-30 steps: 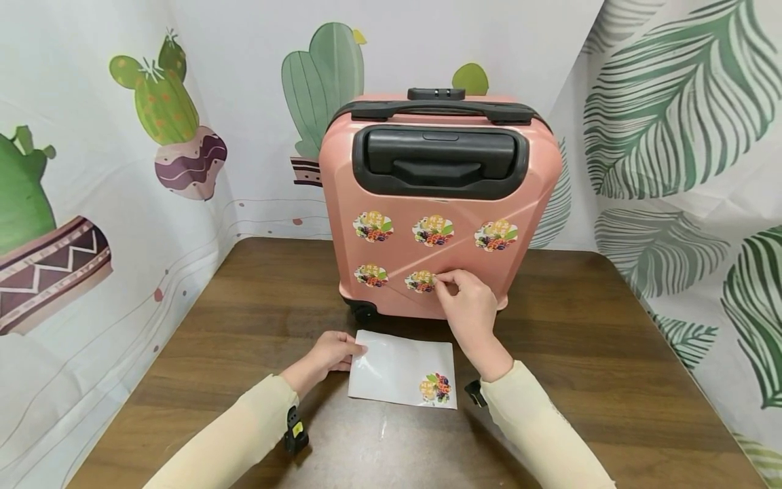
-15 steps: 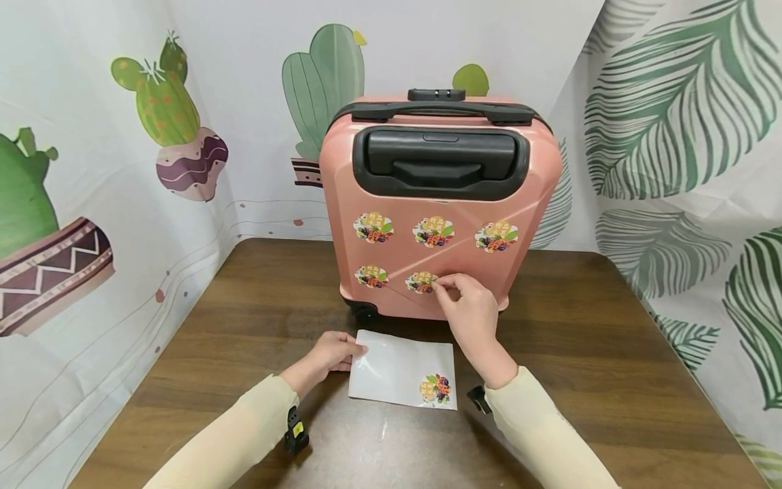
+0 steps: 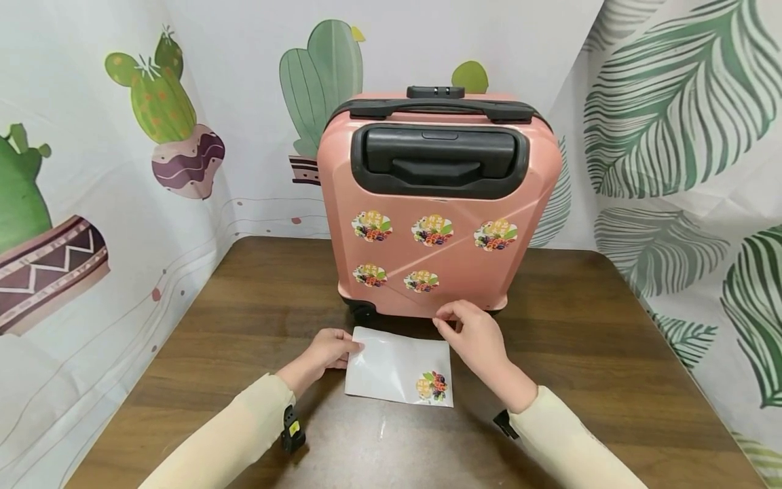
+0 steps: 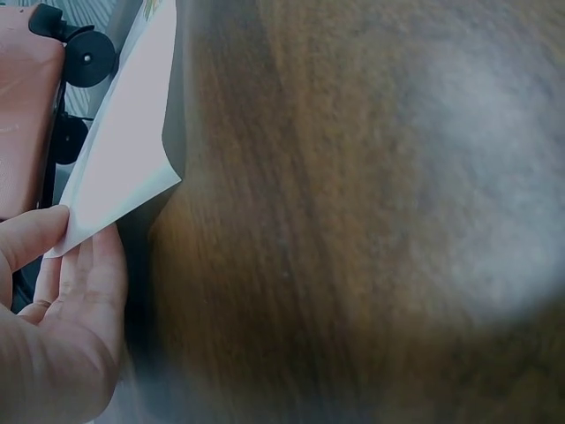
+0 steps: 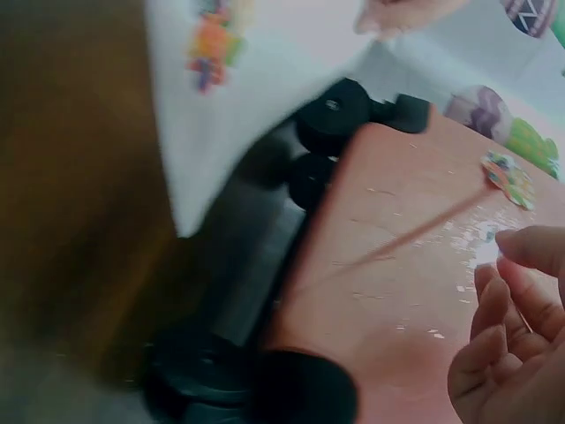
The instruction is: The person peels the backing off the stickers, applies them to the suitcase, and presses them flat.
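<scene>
My left hand [image 3: 330,350] pinches the left edge of a glossy white sticker sheet [image 3: 391,367], thumb on top and fingers beneath. One round fruit sticker [image 3: 432,387] shows at the sheet's lower right corner. In the left wrist view the sheet [image 4: 124,132] rises at a slant from the hand. My right hand [image 3: 476,339] is just off the sheet's upper right corner, low before the suitcase, fingers loosely bent with nothing seen between them. The pink suitcase [image 3: 464,265] bears three fruit stickers in its upper row and two below, including the lower middle sticker [image 3: 421,281].
The suitcase stands at the back of a brown wooden table [image 3: 580,353]. Its retracted black pull handle [image 3: 440,153] faces me, and black wheels [image 5: 331,115] show at its base. Behind hangs a white cloth [image 3: 244,102] printed with cacti and leaves.
My right hand has left the lower middle sticker and come down toward the sheet's upper right corner. The left hand keeps its grip on the sheet, which has barely shifted.
</scene>
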`<control>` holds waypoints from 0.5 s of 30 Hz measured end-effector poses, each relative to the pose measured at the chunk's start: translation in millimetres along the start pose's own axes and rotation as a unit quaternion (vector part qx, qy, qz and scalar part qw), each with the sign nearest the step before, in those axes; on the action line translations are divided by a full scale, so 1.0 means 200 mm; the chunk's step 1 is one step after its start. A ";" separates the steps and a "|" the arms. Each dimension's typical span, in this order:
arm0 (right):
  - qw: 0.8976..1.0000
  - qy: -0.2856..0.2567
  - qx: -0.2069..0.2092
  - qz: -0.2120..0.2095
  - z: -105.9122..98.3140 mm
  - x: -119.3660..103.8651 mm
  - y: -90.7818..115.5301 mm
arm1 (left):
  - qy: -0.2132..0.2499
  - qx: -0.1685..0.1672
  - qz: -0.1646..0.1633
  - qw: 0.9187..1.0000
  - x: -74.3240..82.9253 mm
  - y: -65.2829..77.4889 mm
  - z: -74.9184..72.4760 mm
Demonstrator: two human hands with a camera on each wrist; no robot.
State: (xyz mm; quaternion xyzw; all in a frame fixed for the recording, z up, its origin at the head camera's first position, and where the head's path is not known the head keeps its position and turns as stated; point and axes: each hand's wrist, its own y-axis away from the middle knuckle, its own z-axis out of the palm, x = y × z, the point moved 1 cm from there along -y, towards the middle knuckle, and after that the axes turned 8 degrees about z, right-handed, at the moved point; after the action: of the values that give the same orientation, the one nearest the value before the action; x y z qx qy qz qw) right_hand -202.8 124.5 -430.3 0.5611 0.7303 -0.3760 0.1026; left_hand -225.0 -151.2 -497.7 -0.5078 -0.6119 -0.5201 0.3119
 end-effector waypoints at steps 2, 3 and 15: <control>0.999 -0.010 -0.036 0.007 0.01 0.03 0.02 | -0.001 0.001 -0.001 1.000 0.00 0.00 0.00; 0.998 -0.015 -0.058 0.011 0.02 0.04 0.03 | -0.001 0.000 0.000 1.000 0.00 0.00 -0.01; 0.966 -0.033 -0.249 0.065 0.11 0.20 0.14 | -0.001 0.001 0.000 1.000 0.00 0.00 -0.02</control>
State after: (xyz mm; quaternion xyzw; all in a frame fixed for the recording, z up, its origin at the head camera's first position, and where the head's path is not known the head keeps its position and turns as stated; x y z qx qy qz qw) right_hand -197.4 142.8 -480.4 0.5516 0.7587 -0.1931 0.2877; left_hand -224.6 -155.3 -497.0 -0.5079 -0.6125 -0.5194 0.3117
